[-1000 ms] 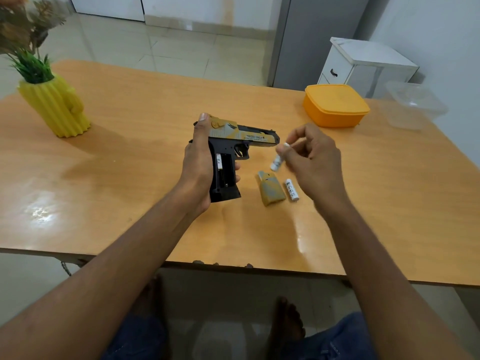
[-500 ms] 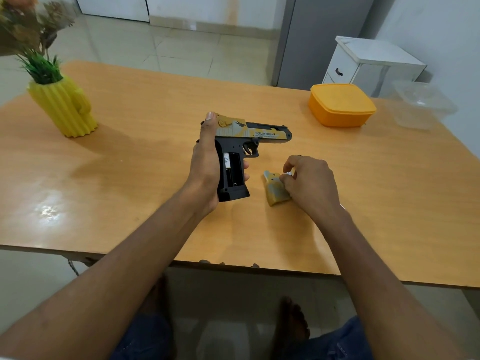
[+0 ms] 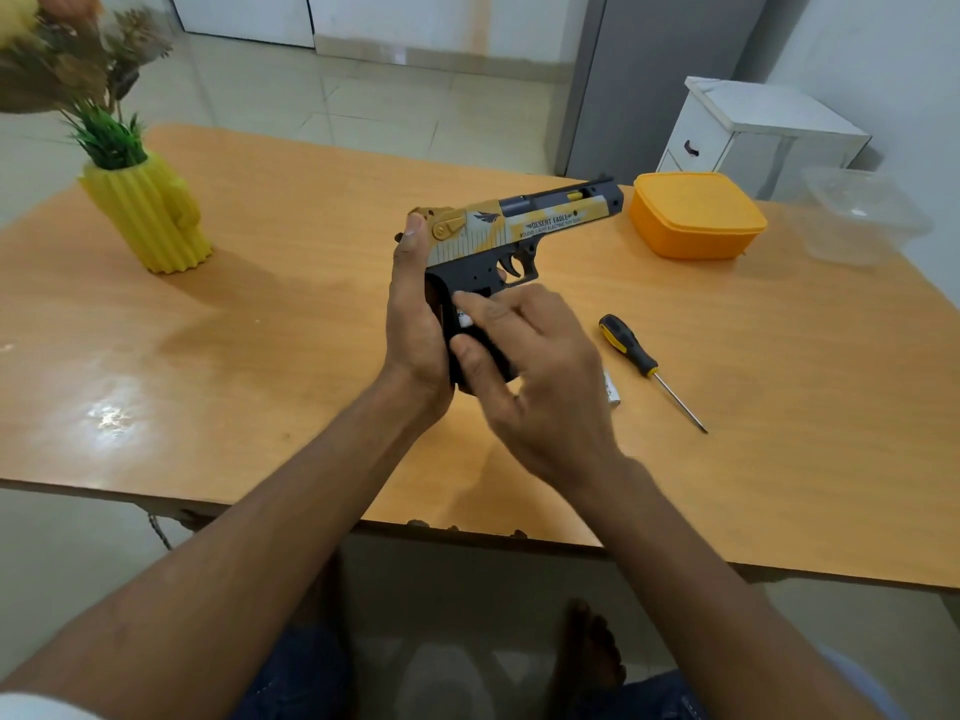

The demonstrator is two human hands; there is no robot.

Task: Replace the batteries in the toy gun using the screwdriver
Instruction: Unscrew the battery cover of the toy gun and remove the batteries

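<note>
From left to right we see a ribbed yellow cactus-shaped vase [image 3: 148, 218] on the wooden table [image 3: 260, 324], our left hand [image 3: 415, 324] gripping the yellow-and-black plastic toy gun [image 3: 524, 228] by its handle, our right hand [image 3: 540, 376] pressing a small white battery [image 3: 464, 319] into the grip, and a black-and-yellow-handled screwdriver [image 3: 641, 361] lying just beside.

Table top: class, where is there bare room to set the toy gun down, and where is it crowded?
Bare wood lies between the yellow vase and the left hand, and along the table near edge. It is crowded right of the right hand: a battery, the screwdriver, then the orange box.
</note>
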